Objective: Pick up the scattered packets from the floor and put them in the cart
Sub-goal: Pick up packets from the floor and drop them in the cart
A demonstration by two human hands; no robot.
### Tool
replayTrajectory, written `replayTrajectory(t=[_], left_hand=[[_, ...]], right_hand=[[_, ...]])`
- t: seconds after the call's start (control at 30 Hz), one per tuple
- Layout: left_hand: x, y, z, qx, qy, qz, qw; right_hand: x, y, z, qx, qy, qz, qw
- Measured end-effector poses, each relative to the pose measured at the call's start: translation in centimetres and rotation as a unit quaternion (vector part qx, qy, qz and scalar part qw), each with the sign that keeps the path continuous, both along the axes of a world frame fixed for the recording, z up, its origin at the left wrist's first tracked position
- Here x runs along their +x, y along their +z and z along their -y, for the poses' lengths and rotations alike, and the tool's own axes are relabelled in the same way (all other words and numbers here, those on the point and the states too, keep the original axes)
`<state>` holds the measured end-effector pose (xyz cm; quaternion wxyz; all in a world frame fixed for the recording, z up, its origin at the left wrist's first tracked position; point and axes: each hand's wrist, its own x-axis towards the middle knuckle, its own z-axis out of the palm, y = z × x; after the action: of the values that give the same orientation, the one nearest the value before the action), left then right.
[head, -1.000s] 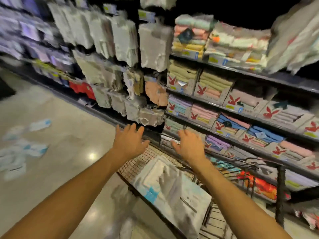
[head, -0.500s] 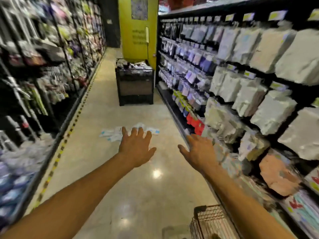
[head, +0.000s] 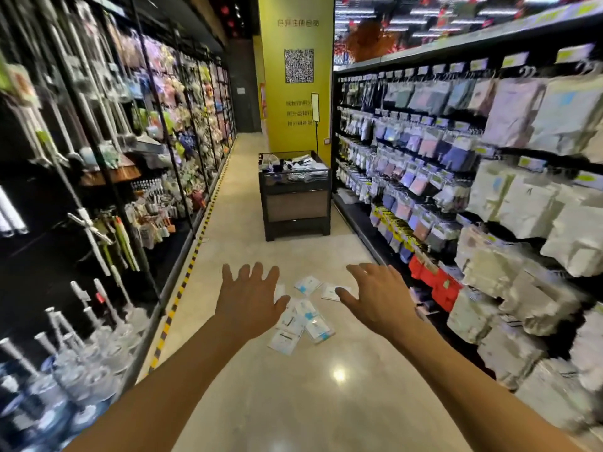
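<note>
Shop aisle: glossy beige floor (head: 310,419) with a lamp glare (head: 339,375), yellow-black tape (head: 183,282) along the left racks (head: 98,151) of what seem to be mops and brushes, packet-hung shelves (head: 456,164) on the right, a dark bin (head: 295,207) before a yellow pillar (head: 293,125) bearing a QR code (head: 299,65).

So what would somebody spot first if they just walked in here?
Probably the white and blue packets scattered on the shiny floor in the middle of the aisle, with the left arm and the right arm stretched out toward them. Further back, a black bin stands in front of a bright yellow pillar.
</note>
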<state>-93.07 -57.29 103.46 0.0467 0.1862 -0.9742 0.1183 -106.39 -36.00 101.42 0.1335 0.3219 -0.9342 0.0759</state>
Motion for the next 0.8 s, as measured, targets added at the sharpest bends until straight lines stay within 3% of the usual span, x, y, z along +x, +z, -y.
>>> replayTrajectory(t=[0.47, 0.8], left_hand=[[-24.0, 1.1, 19.6, 0.02, 0.042, -0.016, 0.999], [-41.2, -3.9, 37.5, 0.033, 0.04, -0.041, 0.998]], right_hand=[[-24.5, 0.8, 23.3, 0.006, 0.057, 0.013, 0.998], [-41.5, -2.2, 39.8, 0.027, 0.055, -0.018, 0.998]])
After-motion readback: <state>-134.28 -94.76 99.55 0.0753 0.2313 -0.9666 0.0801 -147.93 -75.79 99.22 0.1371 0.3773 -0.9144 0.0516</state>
